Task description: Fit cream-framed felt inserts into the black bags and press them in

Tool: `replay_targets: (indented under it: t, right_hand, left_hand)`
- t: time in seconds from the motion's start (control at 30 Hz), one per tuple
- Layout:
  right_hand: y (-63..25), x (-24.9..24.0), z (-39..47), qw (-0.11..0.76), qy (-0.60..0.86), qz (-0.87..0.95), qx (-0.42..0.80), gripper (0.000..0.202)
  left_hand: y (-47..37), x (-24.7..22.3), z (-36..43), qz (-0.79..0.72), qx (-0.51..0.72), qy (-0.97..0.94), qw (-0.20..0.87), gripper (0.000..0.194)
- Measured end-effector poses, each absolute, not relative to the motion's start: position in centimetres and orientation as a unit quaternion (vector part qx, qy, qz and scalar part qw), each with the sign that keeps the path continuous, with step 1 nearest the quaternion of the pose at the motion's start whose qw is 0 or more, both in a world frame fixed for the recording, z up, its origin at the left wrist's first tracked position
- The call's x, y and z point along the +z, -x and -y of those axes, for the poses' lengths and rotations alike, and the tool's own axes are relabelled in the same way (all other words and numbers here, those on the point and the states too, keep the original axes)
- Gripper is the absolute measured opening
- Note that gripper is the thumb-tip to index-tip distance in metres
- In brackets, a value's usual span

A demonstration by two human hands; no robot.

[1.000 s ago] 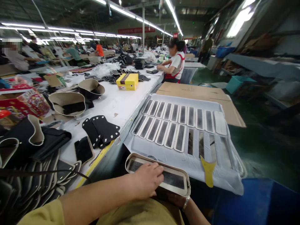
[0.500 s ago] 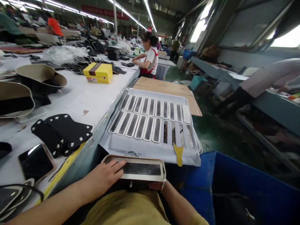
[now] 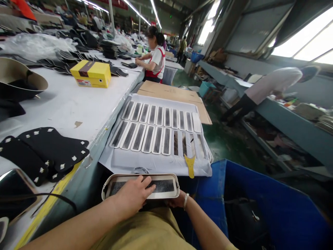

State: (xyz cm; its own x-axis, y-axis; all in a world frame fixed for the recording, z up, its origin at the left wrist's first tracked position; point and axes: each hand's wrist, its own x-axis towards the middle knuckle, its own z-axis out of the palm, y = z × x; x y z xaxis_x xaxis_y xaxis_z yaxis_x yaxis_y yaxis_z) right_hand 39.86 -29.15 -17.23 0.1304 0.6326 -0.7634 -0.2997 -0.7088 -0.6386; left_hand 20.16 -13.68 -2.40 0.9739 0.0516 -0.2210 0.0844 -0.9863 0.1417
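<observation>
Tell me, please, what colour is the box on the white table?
Yellow with a brown band, in the head view: box.

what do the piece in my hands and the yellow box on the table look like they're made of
The oblong piece looks like a cream, smooth, leather-like rim around a dark, dull, grainy centre; which leather or synthetic, the picture cannot tell. The yellow box looks like printed cardboard: sharp folded edges, matte faces, a brown band over the lid.

Bright, even light from ceiling tubes (image 3: 156,14) and tall windows (image 3: 307,43) at right — the panes blown out white. Soft, faint shadows on the tabletop (image 3: 78,104). Wide-angle lens bends the edges; distant workers are slightly soft — the near foreground is sharp.
</observation>
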Motion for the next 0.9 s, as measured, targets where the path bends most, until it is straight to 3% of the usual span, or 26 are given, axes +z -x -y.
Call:
replay_targets:
  t: [0.17, 0.37, 0.6, 0.9]
  right_hand:
    - [-42.1, -10.9, 31.5, 0.395, 0.759, 0.136, 0.5, 0.034]
    - [-40.6, -5.1, 30.8, 0.369, 0.754, 0.237, 0.489, 0.038]
    - [-40.0, -4.5, 30.0, 0.273, 0.817, 0.32, 0.394, 0.018]
    - [-40.4, -3.9, 29.3, 0.291, 0.794, 0.273, 0.459, 0.014]
  left_hand:
    - [-19.9, -3.0, 14.1, -0.015, -0.079, -0.995, 0.066, 0.05]
    - [-20.4, -2.7, 14.7, 0.01, -0.075, -0.994, 0.082, 0.049]
    - [-20.0, -2.9, 15.7, -0.011, -0.09, -0.995, 0.05, 0.05]
    - [-20.9, -2.3, 15.9, -0.002, -0.094, -0.995, 0.046, 0.071]
